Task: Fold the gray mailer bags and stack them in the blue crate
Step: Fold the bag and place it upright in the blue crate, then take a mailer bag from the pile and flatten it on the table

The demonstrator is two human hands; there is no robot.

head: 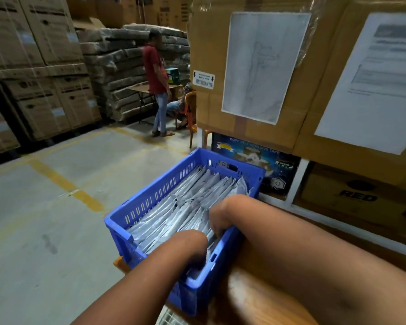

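A blue slotted crate (pixel 150 202) stands on a wooden table edge, filled with several folded gray mailer bags (pixel 185 202) packed in rows. Both my hands reach down into the crate's near end. My left hand (pixel 195 245) is bent at the wrist with its fingers buried among the bags near the crate's front wall. My right hand (pixel 217 219) is also turned down, its fingers tucked between the bags. The fingers of both hands are hidden, so what they hold does not show.
The wooden table (pixel 251 299) lies under my right forearm. Large cardboard boxes with taped papers (pixel 265 66) rise right behind the crate. On the left is concrete floor with yellow lines (pixel 63 184). A person in a red shirt (pixel 156 83) stands far back by stacked cartons.
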